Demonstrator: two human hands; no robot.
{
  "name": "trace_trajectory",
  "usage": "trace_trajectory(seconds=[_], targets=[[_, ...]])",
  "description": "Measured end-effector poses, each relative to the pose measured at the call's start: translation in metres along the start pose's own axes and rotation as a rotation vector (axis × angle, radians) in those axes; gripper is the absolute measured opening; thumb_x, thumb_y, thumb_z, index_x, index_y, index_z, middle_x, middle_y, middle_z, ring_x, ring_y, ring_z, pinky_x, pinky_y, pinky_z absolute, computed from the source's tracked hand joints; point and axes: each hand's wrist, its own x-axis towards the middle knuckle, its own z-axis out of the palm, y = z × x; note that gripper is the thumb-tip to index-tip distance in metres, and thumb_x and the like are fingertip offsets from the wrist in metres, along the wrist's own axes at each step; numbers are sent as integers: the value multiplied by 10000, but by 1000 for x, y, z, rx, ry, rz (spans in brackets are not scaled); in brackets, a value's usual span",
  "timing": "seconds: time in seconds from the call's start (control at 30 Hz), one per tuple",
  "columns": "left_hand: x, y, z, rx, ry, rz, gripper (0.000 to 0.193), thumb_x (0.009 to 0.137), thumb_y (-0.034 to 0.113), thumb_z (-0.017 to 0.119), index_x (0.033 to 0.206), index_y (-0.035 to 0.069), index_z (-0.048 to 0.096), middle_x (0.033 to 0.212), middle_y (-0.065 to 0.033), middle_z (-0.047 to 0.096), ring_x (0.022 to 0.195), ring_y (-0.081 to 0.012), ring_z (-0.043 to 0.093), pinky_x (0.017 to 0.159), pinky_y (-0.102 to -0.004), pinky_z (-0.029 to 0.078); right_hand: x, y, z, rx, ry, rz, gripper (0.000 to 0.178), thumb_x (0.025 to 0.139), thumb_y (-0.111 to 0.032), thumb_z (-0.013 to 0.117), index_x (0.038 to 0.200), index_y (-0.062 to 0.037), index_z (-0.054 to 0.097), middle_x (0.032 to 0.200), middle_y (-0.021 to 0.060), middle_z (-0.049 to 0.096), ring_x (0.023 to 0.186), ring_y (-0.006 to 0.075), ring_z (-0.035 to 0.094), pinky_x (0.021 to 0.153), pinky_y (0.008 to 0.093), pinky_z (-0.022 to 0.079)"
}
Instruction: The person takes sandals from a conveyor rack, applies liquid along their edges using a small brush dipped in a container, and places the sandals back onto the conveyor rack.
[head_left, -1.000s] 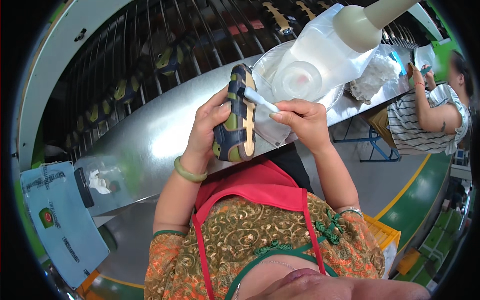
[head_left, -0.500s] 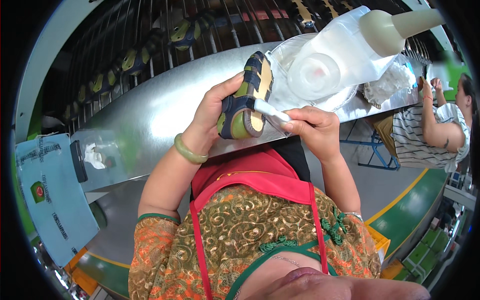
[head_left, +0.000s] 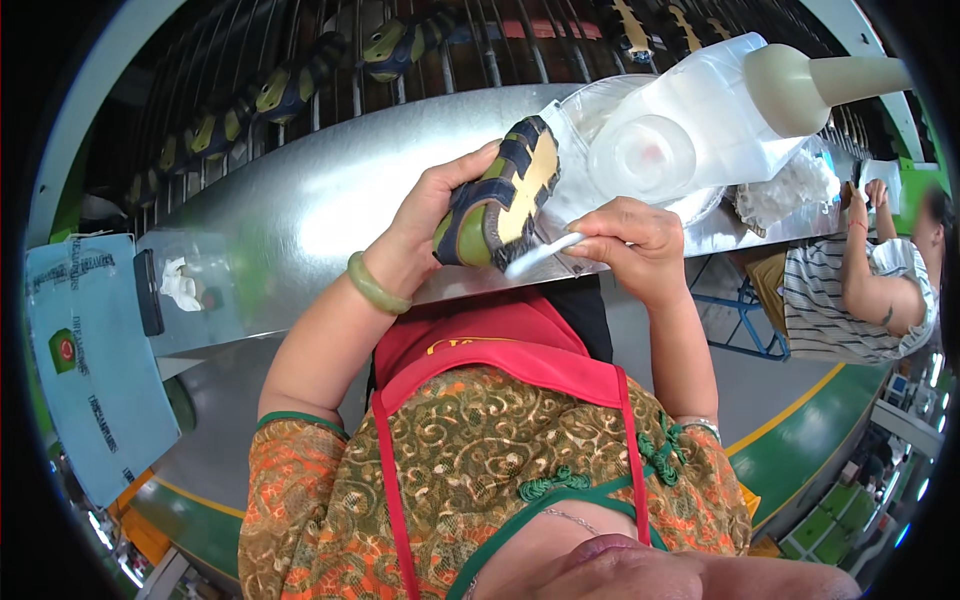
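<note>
My left hand (head_left: 425, 235) grips a small navy and olive shoe (head_left: 495, 200) with its tan sole turned up toward me. My right hand (head_left: 635, 245) holds a white brush (head_left: 540, 255), and its tip touches the edge of the sole near the heel. Both hands are above the shiny metal bench (head_left: 300, 220). A green bangle sits on my left wrist.
A clear bowl of white paste (head_left: 645, 155) and a large plastic jug with a cream spout (head_left: 770, 95) stand at the back right. Similar shoes (head_left: 280, 90) ride a wire rack behind the bench. A phone (head_left: 150, 290) lies left. Another person in stripes (head_left: 860, 290) works at right.
The shoe has tilted so more of its sole faces me, and both hands have shifted right and down in the view. The brush now meets the sole's lower edge.
</note>
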Motion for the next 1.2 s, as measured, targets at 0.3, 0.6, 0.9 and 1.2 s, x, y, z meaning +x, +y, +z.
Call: trace_trajectory(seconds=[0.3,0.6,0.9,1.2], targets=[[-19,15,16,177,-199,326,808,640,165,838,1314,28,415,1241,-159,543,1115,-327,564,965,-508,459,-26,0,-30,393,199,239,168,749,-3,700,911,41,694,712,39,661,598,64,561,503,207,423],[11,6,24,1646,42,1535,488,666,60,761,1097,30,535,1161,-217,598,1065,-363,606,905,-393,510,3,-8,-10,408,281,408,180,838,-98,669,973,19,693,694,35,644,534,31,508,459,163,353],[14,14,19,1744,10,1560,460,676,52,743,1084,43,530,1169,-190,606,1092,-381,586,906,-404,509,-8,2,-9,122,194,257,176,807,-68,704,961,17,702,754,37,663,678,66,591,571,189,447],[17,12,17,1735,10,1531,451,671,53,741,1074,42,539,1154,-176,616,1085,-380,590,934,-416,492,-9,-3,-5,189,250,403,148,783,-47,723,916,16,714,768,43,687,698,59,590,623,206,469]])
